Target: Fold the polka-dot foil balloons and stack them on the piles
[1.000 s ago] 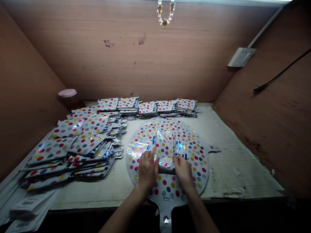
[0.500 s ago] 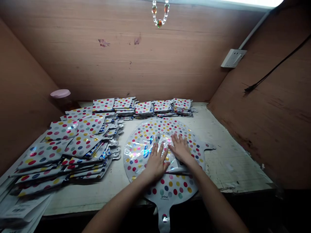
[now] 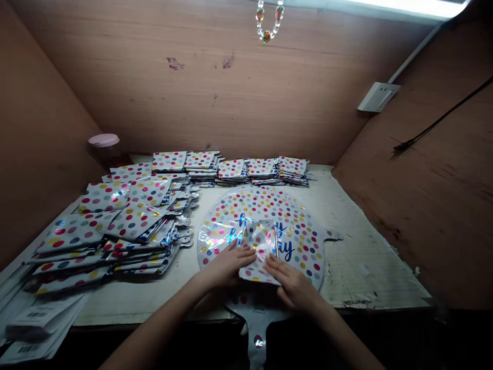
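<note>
A folded polka-dot foil balloon (image 3: 259,249) lies on top of a stack of flat round polka-dot balloons (image 3: 292,226) with blue lettering. My left hand (image 3: 227,264) presses its fingers flat on the folded balloon's left edge. My right hand (image 3: 288,282) lies with fingers stretched on its near right corner. The stack's silver neck tab (image 3: 257,341) hangs over the table's front edge between my forearms.
Piles of folded polka-dot balloons (image 3: 127,216) cover the table's left side, and a row of them (image 3: 246,169) runs along the back wall. White labelled packets (image 3: 34,324) lie at the near left. A pink lid (image 3: 103,140) stands at back left. Wooden walls enclose the worn table (image 3: 362,246).
The balloon on top was folded smaller, from a long wedge to a compact square. Both hands drew back toward the near edge of it.
</note>
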`<state>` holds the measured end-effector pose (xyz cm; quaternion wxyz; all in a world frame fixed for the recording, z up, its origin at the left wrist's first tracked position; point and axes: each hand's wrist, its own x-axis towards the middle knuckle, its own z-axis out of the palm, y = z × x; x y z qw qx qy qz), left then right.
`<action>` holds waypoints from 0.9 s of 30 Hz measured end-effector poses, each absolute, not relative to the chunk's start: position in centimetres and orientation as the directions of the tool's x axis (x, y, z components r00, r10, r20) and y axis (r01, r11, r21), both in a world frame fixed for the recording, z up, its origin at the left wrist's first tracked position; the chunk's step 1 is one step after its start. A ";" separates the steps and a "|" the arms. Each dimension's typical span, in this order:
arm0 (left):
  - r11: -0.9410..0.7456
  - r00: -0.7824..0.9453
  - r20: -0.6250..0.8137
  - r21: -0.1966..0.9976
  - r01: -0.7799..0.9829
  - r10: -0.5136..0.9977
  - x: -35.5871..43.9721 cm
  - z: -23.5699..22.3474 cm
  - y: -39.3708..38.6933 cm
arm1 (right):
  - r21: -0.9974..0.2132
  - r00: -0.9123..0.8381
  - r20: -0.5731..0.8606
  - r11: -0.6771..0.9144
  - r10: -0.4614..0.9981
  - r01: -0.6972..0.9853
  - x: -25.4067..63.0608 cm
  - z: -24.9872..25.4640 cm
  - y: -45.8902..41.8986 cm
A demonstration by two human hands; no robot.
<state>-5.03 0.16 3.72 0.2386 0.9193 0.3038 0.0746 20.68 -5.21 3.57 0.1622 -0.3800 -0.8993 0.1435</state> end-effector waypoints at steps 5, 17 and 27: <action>-0.547 0.594 0.184 0.658 0.518 0.783 -6.2 2.3 -4.1 | -0.699 -0.571 0.219 0.535 0.791 0.474 21.2 3.3 -7.0; -0.105 -0.078 0.258 0.627 0.772 0.963 -2.3 2.6 -3.7 | -0.691 -0.067 -0.135 -0.046 0.989 0.721 16.7 3.1 2.9; -0.455 0.432 0.141 0.285 0.844 0.891 0.3 0.0 -1.7 | -0.240 -0.082 0.236 0.140 0.968 0.961 15.6 4.3 0.1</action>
